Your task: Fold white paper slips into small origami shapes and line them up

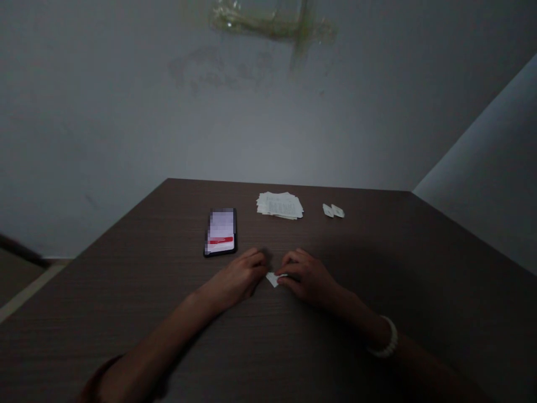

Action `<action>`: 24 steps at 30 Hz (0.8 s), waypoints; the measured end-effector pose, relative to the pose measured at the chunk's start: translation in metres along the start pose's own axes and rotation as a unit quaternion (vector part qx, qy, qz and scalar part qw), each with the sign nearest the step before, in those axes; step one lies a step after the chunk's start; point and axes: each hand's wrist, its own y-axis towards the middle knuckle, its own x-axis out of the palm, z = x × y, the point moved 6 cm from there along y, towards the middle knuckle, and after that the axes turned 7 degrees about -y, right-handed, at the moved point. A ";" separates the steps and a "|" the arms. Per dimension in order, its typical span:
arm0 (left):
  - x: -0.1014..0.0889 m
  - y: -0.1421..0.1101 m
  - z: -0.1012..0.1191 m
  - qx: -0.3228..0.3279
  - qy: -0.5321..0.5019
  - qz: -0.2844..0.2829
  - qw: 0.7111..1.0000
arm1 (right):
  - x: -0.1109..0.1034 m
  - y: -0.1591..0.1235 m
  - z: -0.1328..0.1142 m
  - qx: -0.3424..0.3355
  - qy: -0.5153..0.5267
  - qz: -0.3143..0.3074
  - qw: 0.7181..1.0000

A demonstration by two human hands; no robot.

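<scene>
A small piece of white paper [274,279], partly folded, lies between my two hands near the middle of the table. My left hand [248,272] rests on the table with its fingers curled and pinched at the paper's left edge. From the other side, my right hand [305,275] pinches the paper's right part between thumb and index finger. Fingertips hide some of its edges.
A dark-framed phone [221,232] with a lit screen lies left of centre on the brown table [176,347]. Behind the hands sit a stack of printed papers [280,205] and small folded paper pieces [333,211]. A grey wall [277,134] borders the table's far edge.
</scene>
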 end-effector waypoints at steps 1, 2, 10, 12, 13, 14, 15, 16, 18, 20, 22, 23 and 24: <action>0.000 0.000 0.000 -0.002 0.000 -0.003 1.000 | 0.000 0.000 0.000 -0.001 0.002 -0.001 1.000; 0.000 0.000 0.000 -0.005 0.000 -0.007 1.000 | 0.000 0.000 0.000 -0.002 0.004 -0.002 1.000; -0.003 0.000 -0.002 -0.041 -0.041 0.007 0.998 | 0.002 0.002 -0.001 0.006 0.020 -0.030 0.999; -0.003 0.000 -0.003 -0.054 -0.051 0.013 0.997 | 0.001 0.003 -0.001 0.011 0.029 -0.024 0.999; -0.003 0.000 -0.003 -0.062 -0.057 0.017 0.996 | 0.001 0.003 -0.001 0.014 0.033 -0.020 0.999; -0.004 0.000 -0.004 -0.069 -0.064 0.022 0.995 | 0.001 0.004 -0.001 0.017 0.037 -0.017 0.999; -0.004 0.000 -0.004 -0.077 -0.073 0.029 0.994 | 0.000 0.004 -0.001 0.019 0.040 -0.013 0.999; -0.005 0.000 -0.005 -0.085 -0.083 0.038 0.992 | 0.000 0.004 -0.001 0.021 0.042 -0.008 0.999; -0.007 0.000 -0.005 -0.106 -0.105 0.055 0.987 | -0.001 0.003 -0.001 0.026 0.043 0.003 0.999; -0.007 0.001 -0.005 -0.122 -0.131 0.063 0.982 | -0.003 0.003 -0.001 0.026 0.042 0.018 0.999; -0.007 0.003 -0.003 -0.122 -0.161 0.062 0.977 | -0.005 0.003 -0.002 0.020 0.043 0.029 0.998; -0.007 0.004 -0.001 -0.118 -0.175 0.064 0.975 | -0.005 0.003 -0.003 0.018 0.045 0.033 0.998; -0.008 0.005 0.000 -0.114 -0.187 0.071 0.973 | -0.006 0.003 -0.003 0.016 0.047 0.037 0.998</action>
